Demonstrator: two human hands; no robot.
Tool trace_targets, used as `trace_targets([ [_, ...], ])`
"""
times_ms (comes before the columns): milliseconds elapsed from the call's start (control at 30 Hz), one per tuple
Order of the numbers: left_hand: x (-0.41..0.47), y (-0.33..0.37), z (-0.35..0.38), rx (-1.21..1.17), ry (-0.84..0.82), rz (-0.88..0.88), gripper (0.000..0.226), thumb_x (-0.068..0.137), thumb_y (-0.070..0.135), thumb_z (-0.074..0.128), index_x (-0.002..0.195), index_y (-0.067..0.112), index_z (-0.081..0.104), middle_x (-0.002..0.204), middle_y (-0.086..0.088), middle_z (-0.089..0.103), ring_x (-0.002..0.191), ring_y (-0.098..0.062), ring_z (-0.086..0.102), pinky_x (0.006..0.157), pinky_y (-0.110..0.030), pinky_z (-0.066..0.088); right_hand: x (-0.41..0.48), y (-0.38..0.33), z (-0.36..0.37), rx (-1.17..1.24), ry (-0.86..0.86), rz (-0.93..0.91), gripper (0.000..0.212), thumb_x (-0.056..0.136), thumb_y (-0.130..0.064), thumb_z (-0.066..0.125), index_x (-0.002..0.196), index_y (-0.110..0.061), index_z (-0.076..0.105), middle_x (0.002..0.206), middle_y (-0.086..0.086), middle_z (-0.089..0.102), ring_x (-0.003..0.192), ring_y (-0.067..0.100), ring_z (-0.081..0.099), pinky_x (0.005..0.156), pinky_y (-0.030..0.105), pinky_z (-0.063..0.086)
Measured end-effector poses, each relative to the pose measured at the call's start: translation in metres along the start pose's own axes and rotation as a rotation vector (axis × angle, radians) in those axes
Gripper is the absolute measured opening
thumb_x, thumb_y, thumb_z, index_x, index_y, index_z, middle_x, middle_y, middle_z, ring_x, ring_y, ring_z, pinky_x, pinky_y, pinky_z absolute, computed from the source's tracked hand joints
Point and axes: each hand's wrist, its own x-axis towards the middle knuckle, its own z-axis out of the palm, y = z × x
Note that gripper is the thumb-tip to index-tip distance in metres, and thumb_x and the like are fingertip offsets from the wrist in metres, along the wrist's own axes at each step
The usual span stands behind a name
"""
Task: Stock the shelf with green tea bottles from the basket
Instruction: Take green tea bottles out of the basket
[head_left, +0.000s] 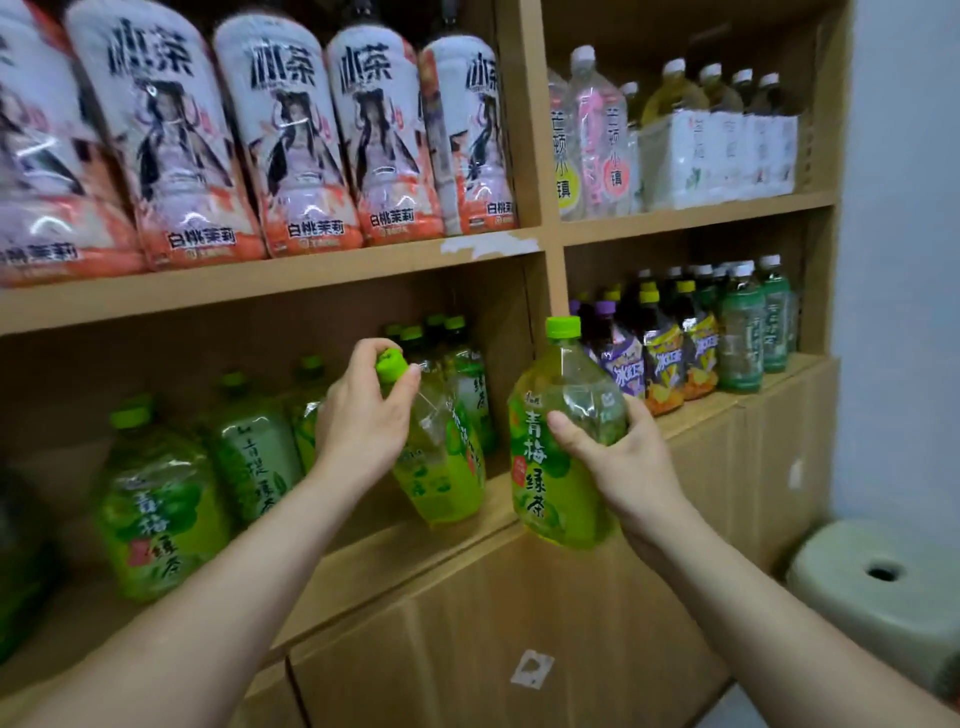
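My left hand (363, 415) grips a green tea bottle (441, 467) by its neck and green cap, tilting it over the front edge of the lower wooden shelf (395, 551). My right hand (618, 462) holds a second green tea bottle (550, 447) round its body, upright in front of the shelf's divider. Several more green tea bottles (156, 499) stand on that shelf, to the left and behind. No basket is in view.
Large white and orange tea bottles (291, 140) fill the shelf above. The right compartment holds purple, yellow and green bottles (691, 343); clear bottles (675, 135) sit above them. Closed cabinet doors (493, 649) lie below. A pale stool (883, 577) stands at lower right.
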Motion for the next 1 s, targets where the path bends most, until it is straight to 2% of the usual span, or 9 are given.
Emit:
trace_targets([
  [100, 0.010, -0.017, 0.008, 0.081, -0.046, -0.039, 0.027, 0.093, 0.042, 0.051, 0.115, 0.026, 0.048, 0.096, 0.002, 0.062, 0.082, -0.022, 0.057, 0.067, -0.032, 0.042, 0.011, 0.013, 0.029, -0.057, -0.010, 0.005, 0.072, 0.058, -0.050, 0.084, 0.117, -0.022, 0.053, 0.108, -0.002, 0.068, 0.098, 0.014, 0.065, 0.092, 0.043, 0.053],
  [267, 0.028, -0.022, 0.021, 0.117, -0.098, -0.003, 0.041, 0.094, 0.047, 0.046, 0.128, 0.024, 0.042, 0.079, 0.011, 0.054, 0.077, -0.020, 0.058, 0.059, -0.030, 0.039, 0.025, 0.034, 0.059, -0.086, 0.048, -0.019, 0.064, 0.064, -0.040, 0.084, 0.113, -0.024, 0.047, 0.110, -0.003, 0.064, 0.102, 0.014, 0.062, 0.094, 0.035, 0.050],
  [333, 0.030, -0.021, 0.031, 0.103, -0.150, -0.001, 0.053, 0.092, 0.050, 0.047, 0.136, 0.024, 0.034, 0.091, 0.004, 0.061, 0.092, -0.027, 0.061, 0.068, -0.033, 0.045, 0.027, 0.042, 0.067, -0.178, 0.085, -0.055, 0.066, 0.064, -0.043, 0.084, 0.113, -0.028, 0.043, 0.113, -0.001, 0.060, 0.107, 0.016, 0.058, 0.095, 0.032, 0.047],
  [400, 0.028, -0.025, 0.043, 0.113, -0.211, -0.021, 0.071, 0.089, 0.054, 0.051, 0.145, 0.021, 0.022, 0.112, -0.006, 0.064, 0.103, -0.031, 0.060, 0.075, -0.037, 0.049, 0.030, 0.045, 0.073, -0.270, 0.112, -0.088, 0.078, 0.057, -0.065, 0.075, 0.116, -0.025, 0.044, 0.116, 0.001, 0.058, 0.111, 0.020, 0.055, 0.098, 0.040, 0.046],
  [500, 0.022, -0.037, 0.055, 0.074, -0.306, -0.118, 0.092, 0.083, 0.057, 0.059, 0.150, 0.014, 0.012, 0.148, -0.015, 0.039, 0.133, -0.031, 0.041, 0.102, -0.041, 0.041, 0.037, 0.048, 0.079, -0.474, 0.078, -0.056, 0.103, 0.061, -0.083, 0.055, 0.135, -0.014, 0.035, 0.132, 0.006, 0.047, 0.126, 0.027, 0.043, 0.105, 0.051, 0.038],
  [667, 0.020, -0.043, 0.060, -0.027, -0.333, -0.147, 0.100, 0.079, 0.054, 0.065, 0.151, 0.017, 0.006, 0.158, -0.012, 0.016, 0.145, -0.026, 0.018, 0.113, -0.039, 0.024, 0.043, 0.041, 0.076, -0.845, 0.117, -0.003, 0.097, 0.074, -0.076, 0.048, 0.140, -0.008, 0.026, 0.138, 0.014, 0.037, 0.127, 0.034, 0.033, 0.101, 0.048, 0.032],
  [867, -0.002, -0.045, 0.058, -0.013, -0.252, -0.141, 0.096, 0.081, 0.054, 0.062, 0.151, 0.023, 0.004, 0.158, -0.010, 0.016, 0.144, -0.027, 0.019, 0.114, -0.043, 0.025, 0.038, 0.034, 0.053, -0.632, -0.126, 0.105, 0.090, 0.078, -0.047, 0.071, 0.147, -0.017, 0.020, 0.137, 0.012, 0.032, 0.130, 0.033, 0.033, 0.110, 0.044, 0.031],
  [933, -0.017, -0.039, 0.051, -0.003, -0.134, -0.074, 0.084, 0.085, 0.045, 0.062, 0.150, 0.023, 0.012, 0.155, -0.008, 0.022, 0.141, -0.026, 0.024, 0.110, -0.039, 0.026, 0.031, 0.030, 0.028, -0.537, -0.193, 0.091, 0.075, 0.080, -0.033, 0.073, 0.142, -0.018, 0.034, 0.121, 0.005, 0.042, 0.114, 0.024, 0.048, 0.104, 0.043, 0.042],
  [1000, -0.036, -0.027, 0.044, -0.064, -0.010, 0.073, 0.066, 0.089, 0.033, 0.059, 0.146, 0.021, 0.027, 0.149, -0.004, 0.033, 0.136, -0.018, 0.031, 0.109, -0.031, 0.028, 0.021, 0.020, -0.004, -0.545, -0.252, 0.048, 0.052, 0.082, -0.028, 0.071, 0.129, -0.020, 0.051, 0.102, 0.002, 0.054, 0.086, 0.016, 0.055, 0.087, 0.042, 0.051],
])
